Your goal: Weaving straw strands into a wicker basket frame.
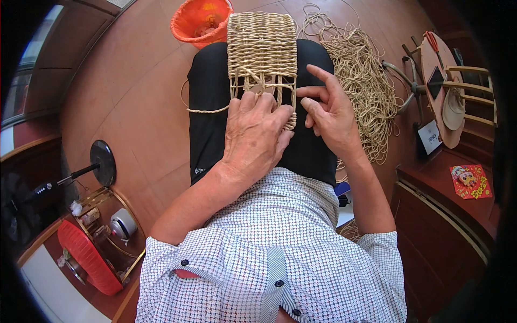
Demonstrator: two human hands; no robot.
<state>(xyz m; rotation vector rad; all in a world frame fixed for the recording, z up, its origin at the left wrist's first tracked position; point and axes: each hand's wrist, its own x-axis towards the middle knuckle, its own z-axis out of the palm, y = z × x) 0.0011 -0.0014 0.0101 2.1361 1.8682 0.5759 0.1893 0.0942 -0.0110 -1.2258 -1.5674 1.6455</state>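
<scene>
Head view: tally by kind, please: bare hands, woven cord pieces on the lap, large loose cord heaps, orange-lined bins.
Left hand plus right hand: 2
Woven cord piece: 1
Large loose cord heap: 1
Orange-lined bin: 1
Total: 5

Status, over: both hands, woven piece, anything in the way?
Left hand on woven piece; right hand beside it, index raised. Far part dense, open frame nearer. Possible snag: cord across left thigh.
</scene>
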